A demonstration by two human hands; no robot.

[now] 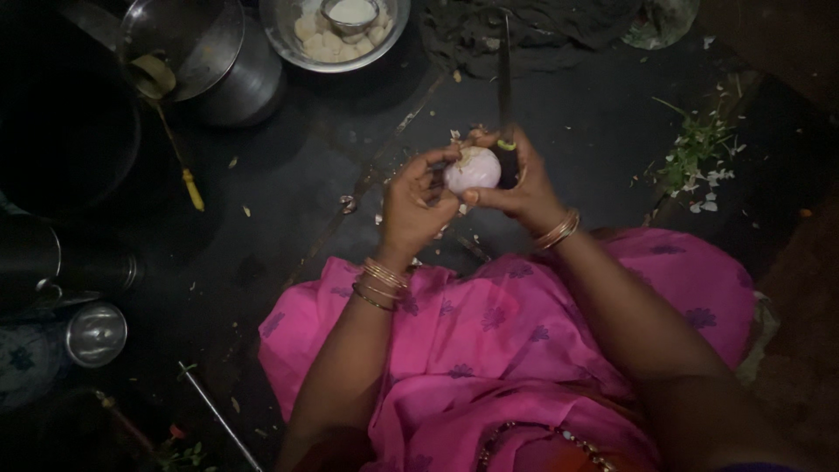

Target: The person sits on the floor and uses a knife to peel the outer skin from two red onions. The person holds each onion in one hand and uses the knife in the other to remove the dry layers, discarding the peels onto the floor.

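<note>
A pale, peeled onion is held between both my hands above the dark floor. My left hand cups it from the left, with fingers on its side. My right hand grips it from the right with the thumb under it. A long upright knife blade rises just behind the onion, next to my right hand's fingers. Bits of onion skin lie on the floor under my hands. Gold bangles circle both wrists, and pink cloth covers my lap below.
A steel bowl of pale chunks with a small cup in it stands at the top. Metal pots and a ladle are at top left, a small steel cup at left, green herb scraps at right.
</note>
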